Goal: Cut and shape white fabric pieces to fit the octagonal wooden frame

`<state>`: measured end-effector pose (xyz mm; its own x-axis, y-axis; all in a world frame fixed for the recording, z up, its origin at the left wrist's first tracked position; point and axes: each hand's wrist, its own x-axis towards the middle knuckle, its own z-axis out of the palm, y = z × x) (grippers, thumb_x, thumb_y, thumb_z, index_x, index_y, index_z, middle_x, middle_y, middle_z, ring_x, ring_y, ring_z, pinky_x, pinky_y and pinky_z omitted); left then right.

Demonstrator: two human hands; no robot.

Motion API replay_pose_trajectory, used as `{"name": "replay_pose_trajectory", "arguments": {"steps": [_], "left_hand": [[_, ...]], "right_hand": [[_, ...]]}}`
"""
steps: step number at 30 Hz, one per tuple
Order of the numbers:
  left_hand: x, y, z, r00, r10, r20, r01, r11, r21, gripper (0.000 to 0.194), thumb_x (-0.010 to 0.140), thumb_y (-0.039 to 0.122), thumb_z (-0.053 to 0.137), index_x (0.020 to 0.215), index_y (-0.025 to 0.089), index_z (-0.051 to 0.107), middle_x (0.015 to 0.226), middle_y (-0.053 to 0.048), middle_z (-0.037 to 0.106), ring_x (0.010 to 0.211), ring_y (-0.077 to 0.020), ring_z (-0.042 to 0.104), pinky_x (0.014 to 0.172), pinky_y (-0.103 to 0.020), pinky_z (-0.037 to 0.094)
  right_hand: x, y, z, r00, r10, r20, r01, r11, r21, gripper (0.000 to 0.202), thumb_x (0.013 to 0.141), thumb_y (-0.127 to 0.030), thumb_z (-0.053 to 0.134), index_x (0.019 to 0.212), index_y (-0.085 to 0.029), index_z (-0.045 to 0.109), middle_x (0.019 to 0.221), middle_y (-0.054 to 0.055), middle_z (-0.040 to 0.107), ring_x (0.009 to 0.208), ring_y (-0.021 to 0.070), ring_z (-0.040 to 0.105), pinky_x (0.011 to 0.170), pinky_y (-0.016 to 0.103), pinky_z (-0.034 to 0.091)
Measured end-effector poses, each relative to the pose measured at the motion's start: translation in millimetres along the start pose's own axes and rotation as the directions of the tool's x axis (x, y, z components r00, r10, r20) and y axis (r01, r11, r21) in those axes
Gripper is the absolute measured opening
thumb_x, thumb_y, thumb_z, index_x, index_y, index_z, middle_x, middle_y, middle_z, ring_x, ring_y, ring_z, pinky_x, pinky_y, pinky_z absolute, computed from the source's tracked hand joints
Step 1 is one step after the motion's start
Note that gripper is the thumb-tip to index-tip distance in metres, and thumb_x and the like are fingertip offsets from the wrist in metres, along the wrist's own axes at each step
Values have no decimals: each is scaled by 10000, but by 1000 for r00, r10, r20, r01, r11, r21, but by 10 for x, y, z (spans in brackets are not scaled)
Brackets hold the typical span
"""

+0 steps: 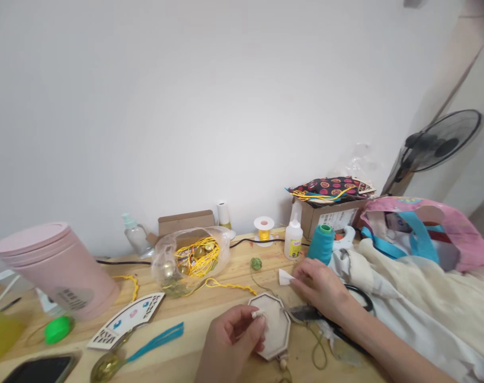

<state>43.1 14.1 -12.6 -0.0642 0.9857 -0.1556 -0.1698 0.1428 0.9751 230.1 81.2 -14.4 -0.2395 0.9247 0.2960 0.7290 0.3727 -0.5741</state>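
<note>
Left hand (237,334) bare; right hand (322,286) bare too — and so is the slender forearm (387,340) behind it.

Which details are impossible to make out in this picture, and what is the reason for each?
All in the head view:
1. Pale octagonal frame: part of its left edge is behind the left hand.
2. Black-handled scissors: partly hidden by the right hand and wrist.
3. Dark-screened flat phone: cut off by the bottom edge.
4. White plastic bottle: label print too small.
</note>
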Motion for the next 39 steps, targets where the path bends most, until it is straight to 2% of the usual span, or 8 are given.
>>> {"name": "replay_pose_trajectory", "arguments": {"steps": [8,14,18,21,28,33,36,39], "left_hand": [[-14,46,-53,973,-26,229,33,999,-26,188,564,327,709,598,151,651,493,16,600,444,-101,524,469,-198,419],[8,-10,-54,988,147,48,-150,987,57,122,573,270,692,523,165,654,757,-41,592,684,-160,563,549,-198,455],[-6,-36,-19,977,205,53,-209,974,89,96,574,263,676,518,186,660,964,-95,579,845,-223,572,666,-264,483],[-41,-28,6,957,279,81,-291,923,252,64,587,245,652,532,220,671,1048,-98,604,910,-250,565,767,-322,452],[-66,25,-19,886,450,114,-448,765,463,102,615,188,645,607,278,693,699,-16,710,683,-206,630,655,-275,466],[-66,13,-17,915,375,152,-400,781,481,93,648,226,626,597,255,697,647,-20,683,631,-193,613,605,-264,463],[-77,-2,10,946,303,119,-325,867,377,57,617,236,650,583,229,694,643,-36,675,621,-196,605,594,-265,470],[-71,5,28,990,107,94,-120,982,148,94,589,279,680,598,186,688,640,-44,679,608,-191,606,564,-249,479]], "right_hand": [[-79,-465,-125,994,-70,88,46,966,254,86,661,-119,558,649,-193,599,570,-33,585,549,134,535,506,211,389],[-71,-273,9,995,18,100,-54,927,371,76,654,-104,529,641,-164,574,511,-47,528,448,97,446,426,193,335],[-104,-215,37,992,56,110,-100,888,449,49,677,-170,549,631,-154,553,525,-39,538,454,98,456,428,194,349],[-149,-274,21,993,37,112,-87,870,485,57,662,-118,550,623,-158,560,600,-19,579,563,124,515,533,219,406],[-268,-444,25,986,4,164,-103,796,597,79,643,-80,600,642,-158,589,650,3,608,634,151,552,597,243,431],[-276,-454,12,964,12,267,-237,498,834,99,662,-132,642,732,-164,580,658,-21,611,576,94,538,534,185,419],[-278,-432,37,959,51,280,-273,442,854,111,642,-87,653,699,-158,589,615,-39,609,533,65,526,496,149,393],[-284,-425,66,958,58,282,-281,412,867,90,647,-94,656,685,-159,605,625,-34,621,557,71,545,517,154,408]]}}
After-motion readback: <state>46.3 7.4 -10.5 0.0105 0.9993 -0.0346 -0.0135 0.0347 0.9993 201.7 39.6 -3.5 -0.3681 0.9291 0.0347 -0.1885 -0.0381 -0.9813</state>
